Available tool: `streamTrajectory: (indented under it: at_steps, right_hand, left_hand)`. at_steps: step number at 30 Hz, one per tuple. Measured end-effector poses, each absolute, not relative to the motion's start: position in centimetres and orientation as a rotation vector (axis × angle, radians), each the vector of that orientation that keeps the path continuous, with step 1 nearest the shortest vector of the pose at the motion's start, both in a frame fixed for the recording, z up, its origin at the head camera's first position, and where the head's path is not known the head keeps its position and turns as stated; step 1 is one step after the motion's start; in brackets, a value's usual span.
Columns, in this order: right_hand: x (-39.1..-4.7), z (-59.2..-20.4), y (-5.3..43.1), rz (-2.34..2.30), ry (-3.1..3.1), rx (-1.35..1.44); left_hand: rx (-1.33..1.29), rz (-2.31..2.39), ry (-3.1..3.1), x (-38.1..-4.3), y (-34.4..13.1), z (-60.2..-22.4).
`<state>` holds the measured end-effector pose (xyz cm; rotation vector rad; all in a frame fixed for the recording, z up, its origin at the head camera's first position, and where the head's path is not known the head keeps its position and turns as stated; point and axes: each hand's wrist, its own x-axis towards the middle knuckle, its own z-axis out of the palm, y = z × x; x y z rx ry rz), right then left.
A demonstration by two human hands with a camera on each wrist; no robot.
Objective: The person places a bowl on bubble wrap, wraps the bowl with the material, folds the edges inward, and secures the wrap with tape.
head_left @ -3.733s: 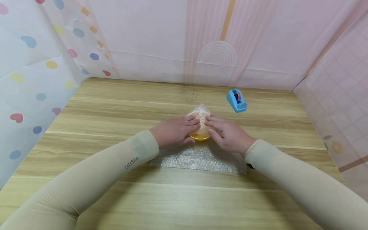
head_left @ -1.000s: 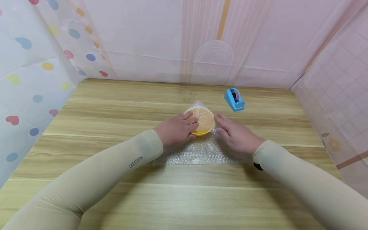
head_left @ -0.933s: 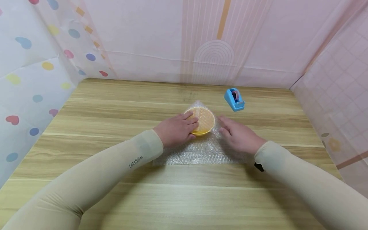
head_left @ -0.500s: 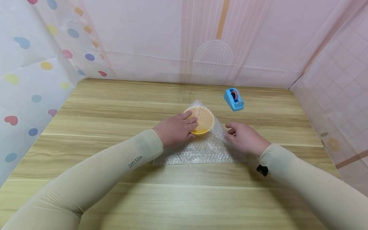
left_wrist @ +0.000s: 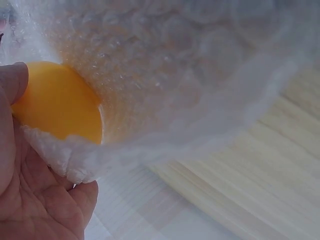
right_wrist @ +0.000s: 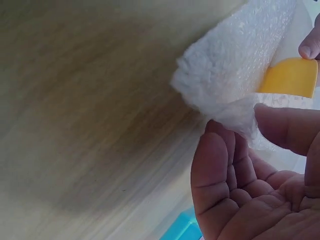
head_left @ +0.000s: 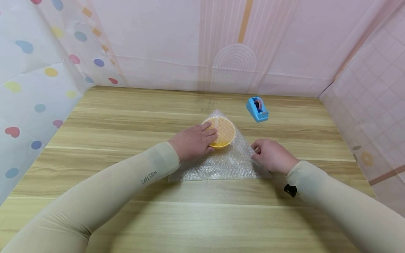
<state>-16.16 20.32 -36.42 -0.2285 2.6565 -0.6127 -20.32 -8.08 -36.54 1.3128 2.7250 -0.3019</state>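
A yellow bowl (head_left: 222,144) sits mid-table on a sheet of bubble wrap (head_left: 218,168), a flap of which covers most of its mouth. My left hand (head_left: 193,144) holds the bowl's left side, fingers over the covered top and thumb by the near rim. In the left wrist view the thumb touches the bare yellow wall of the bowl (left_wrist: 62,100), while the other fingers lie along the bubble wrap (left_wrist: 70,155). To the right, my right hand (head_left: 272,154) pinches the sheet's right edge. The right wrist view shows that bunched edge (right_wrist: 235,115) between thumb and fingertips.
Behind and to the right of the bowl stands a blue tape dispenser (head_left: 257,109) with a pink roll. The wooden table (head_left: 202,218) reaches back to patterned wall sheets (head_left: 158,42). A black strap piece (head_left: 290,190) shows at the right wrist.
Both hands were pressing on the covered bowl. The right hand has left it, slid right and nearer, and now pinches the wrap's right edge; the left hand has stayed on the bowl.
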Motion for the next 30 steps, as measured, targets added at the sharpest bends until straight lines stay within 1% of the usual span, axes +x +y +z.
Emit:
streamTrajectory:
  at_steps: [7, 14, 21, 30]
  right_hand:
    - [-15.9, -36.2, 20.2, -0.644, 2.659, -0.196]
    - [-15.5, -35.5, 20.3, -0.837, 2.603, -0.097]
    - [-15.7, -35.0, 20.1, -0.986, 2.665, -0.101]
    - [-15.8, -34.1, 19.2, -1.163, 2.649, -0.032]
  left_hand:
    - [1.281, -0.298, 2.721, -20.4, -8.1, -36.6]
    - [1.288, -0.312, 2.719, -20.3, -8.1, -36.6]
    - [1.292, -0.304, 2.722, -20.3, -8.1, -36.6]
    - [1.262, -0.304, 2.720, -20.3, -8.0, -36.5]
